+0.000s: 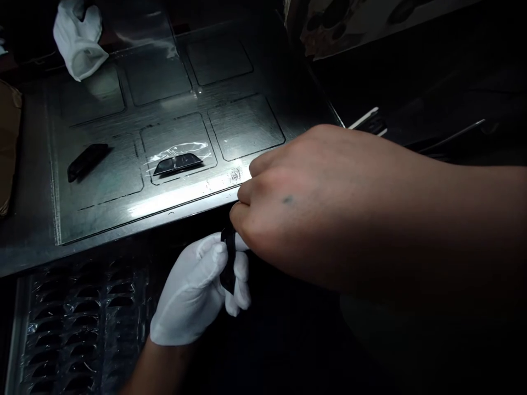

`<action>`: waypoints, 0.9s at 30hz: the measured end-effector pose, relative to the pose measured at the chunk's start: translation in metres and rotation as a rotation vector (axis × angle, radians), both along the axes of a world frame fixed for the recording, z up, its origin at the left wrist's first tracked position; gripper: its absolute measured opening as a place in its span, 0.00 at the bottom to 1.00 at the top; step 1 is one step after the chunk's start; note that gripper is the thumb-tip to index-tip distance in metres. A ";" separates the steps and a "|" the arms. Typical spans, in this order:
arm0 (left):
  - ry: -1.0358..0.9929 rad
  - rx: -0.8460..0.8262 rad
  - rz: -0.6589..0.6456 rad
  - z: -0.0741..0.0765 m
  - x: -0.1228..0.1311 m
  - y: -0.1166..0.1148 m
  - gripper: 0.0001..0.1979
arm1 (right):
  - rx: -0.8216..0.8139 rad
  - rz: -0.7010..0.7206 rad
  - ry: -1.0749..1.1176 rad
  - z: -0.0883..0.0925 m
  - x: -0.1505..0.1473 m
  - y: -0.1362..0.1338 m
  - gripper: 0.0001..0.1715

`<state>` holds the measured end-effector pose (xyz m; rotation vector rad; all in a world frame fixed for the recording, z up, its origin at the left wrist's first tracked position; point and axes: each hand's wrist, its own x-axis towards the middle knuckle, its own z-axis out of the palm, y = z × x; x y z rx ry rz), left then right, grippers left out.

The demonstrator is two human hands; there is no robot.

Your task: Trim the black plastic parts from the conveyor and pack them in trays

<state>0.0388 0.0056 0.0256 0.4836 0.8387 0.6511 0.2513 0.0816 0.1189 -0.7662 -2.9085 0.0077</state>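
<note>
My left hand (193,291), in a white glove, is closed around a small black plastic part (228,266) held upright below the table edge. My bare right hand (284,192) is curled just above it, at the part's upper end. Its fingertips are hidden behind the back of the hand, so what they grip does not show. On the metal plate (177,120) lies a similar black part with clear film (179,163) around it. Farther left, another black part (87,160) rests at a slant.
At lower left, a clear plastic tray (82,329) holds several dark parts in rows. A crumpled white glove (80,41) lies at the back left. Cardboard (8,142) stands at the left edge. Thin tools (366,122) stick out behind my right wrist.
</note>
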 end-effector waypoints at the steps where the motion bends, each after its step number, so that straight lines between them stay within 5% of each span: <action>1: -0.012 -0.002 0.005 -0.001 0.000 -0.001 0.17 | -0.031 -0.008 -0.008 0.001 -0.001 0.000 0.20; 7: -0.020 0.010 0.068 -0.006 -0.001 -0.001 0.15 | -0.217 -0.096 0.013 0.004 -0.002 0.002 0.25; 12: -0.023 0.120 0.339 -0.006 0.000 0.006 0.16 | -0.209 -0.188 0.011 -0.006 0.009 -0.007 0.17; 18: -0.044 0.205 0.527 -0.002 0.009 0.011 0.14 | -0.389 -0.213 0.068 -0.023 0.008 -0.020 0.09; 27: -0.011 0.227 0.509 0.002 0.012 0.007 0.14 | -0.383 -0.218 0.031 -0.027 0.001 -0.021 0.07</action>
